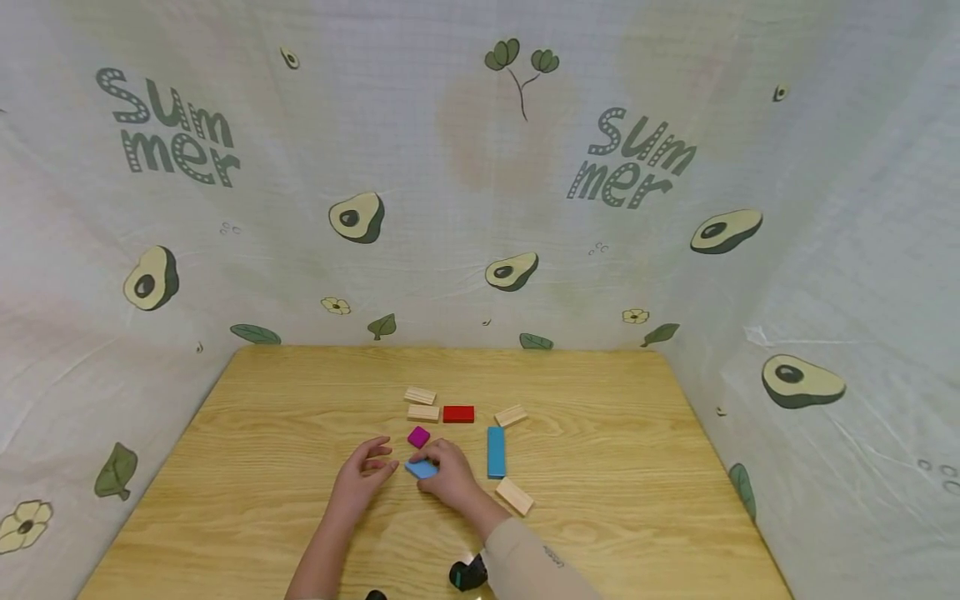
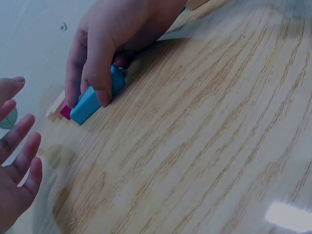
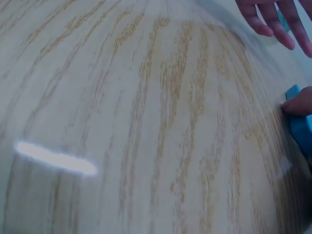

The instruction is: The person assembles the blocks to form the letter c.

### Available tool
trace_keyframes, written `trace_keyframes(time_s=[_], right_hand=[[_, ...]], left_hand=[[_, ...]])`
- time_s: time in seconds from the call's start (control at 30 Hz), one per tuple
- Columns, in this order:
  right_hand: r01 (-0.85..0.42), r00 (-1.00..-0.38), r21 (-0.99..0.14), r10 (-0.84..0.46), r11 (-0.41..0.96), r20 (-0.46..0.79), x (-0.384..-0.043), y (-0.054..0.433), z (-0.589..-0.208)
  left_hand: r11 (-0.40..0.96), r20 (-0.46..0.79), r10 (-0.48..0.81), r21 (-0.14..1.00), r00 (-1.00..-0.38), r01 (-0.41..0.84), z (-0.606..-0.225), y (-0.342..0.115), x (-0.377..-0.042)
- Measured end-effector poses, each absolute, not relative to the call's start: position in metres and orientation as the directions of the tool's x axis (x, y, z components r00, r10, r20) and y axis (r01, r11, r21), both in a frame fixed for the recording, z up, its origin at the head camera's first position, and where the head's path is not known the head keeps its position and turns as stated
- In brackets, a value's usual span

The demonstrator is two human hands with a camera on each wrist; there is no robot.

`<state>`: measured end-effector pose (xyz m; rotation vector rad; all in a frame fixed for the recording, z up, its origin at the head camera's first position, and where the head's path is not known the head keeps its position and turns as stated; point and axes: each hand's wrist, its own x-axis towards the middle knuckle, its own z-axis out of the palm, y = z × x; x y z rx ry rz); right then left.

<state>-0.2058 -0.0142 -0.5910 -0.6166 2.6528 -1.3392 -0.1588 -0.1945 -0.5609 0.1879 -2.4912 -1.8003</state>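
Note:
My right hand [image 1: 452, 477] pinches a light-blue rectangular block [image 1: 420, 469] between thumb and fingers, low over the wooden table. In the left wrist view the thumb lies along the near side of this blue block [image 2: 87, 106]. My left hand [image 1: 363, 477] is just to the left of it, fingers spread and slightly bent, with nothing in them. A small magenta block [image 1: 418, 437] lies just beyond the held one. Only an end of the blue block [image 3: 298, 127] shows at the right wrist view's edge.
Farther back lie two plain wooden blocks [image 1: 423, 413] and a red block [image 1: 458, 414]. To the right are a long blue block [image 1: 496, 452], a tilted wooden block [image 1: 512, 416] and another wooden block [image 1: 514, 497]. A printed cloth [image 1: 450, 308] surrounds the table [image 1: 615, 467].

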Motion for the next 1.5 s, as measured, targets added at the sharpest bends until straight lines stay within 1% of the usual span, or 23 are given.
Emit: trace_keyframes(time_s=[0.27, 0.47, 0.6, 0.7, 0.8, 1.0, 1.27, 1.5], right_hand=[[-0.309, -0.902, -0.821, -0.421, 0.481, 0.093, -0.206, -0.008, -0.591], [-0.253, -0.899, -0.847, -0.437, 0.467, 0.027, -0.204, -0.002, -0.586], [-0.19, -0.903, -0.862, -0.429, 0.47, -0.035, -0.204, 0.003, -0.578], [-0.16, -0.903, -0.871, -0.425, 0.464, -0.061, -0.206, 0.007, -0.571], [-0.164, -0.9, -0.874, -0.431, 0.457, -0.056, -0.209, 0.013, -0.565], [-0.195, -0.901, -0.873, -0.433, 0.447, -0.021, -0.218, 0.029, -0.557], [-0.154, -0.91, -0.868, -0.409, 0.472, -0.061, -0.229, 0.056, -0.54], [-0.154, -0.924, -0.864, -0.38, 0.48, -0.047, -0.238, 0.079, -0.537]], left_hand=[[0.309, -0.034, -0.141, 0.948, -0.989, -0.077, -0.559, -0.194, -0.157], [0.312, -0.008, -0.136, 0.949, -0.991, -0.05, -0.56, -0.191, -0.156], [0.307, 0.011, -0.133, 0.951, -0.991, -0.031, -0.561, -0.187, -0.157], [0.307, 0.02, -0.126, 0.952, -0.992, -0.02, -0.562, -0.184, -0.159], [0.302, 0.016, -0.119, 0.953, -0.993, -0.021, -0.561, -0.181, -0.161], [0.315, 0.023, -0.071, 0.949, -0.997, -0.001, -0.558, -0.176, -0.17], [0.306, 0.041, -0.018, 0.952, -0.999, 0.034, -0.554, -0.161, -0.186], [0.3, 0.095, 0.061, 0.948, -0.994, 0.109, -0.556, -0.144, -0.2]])
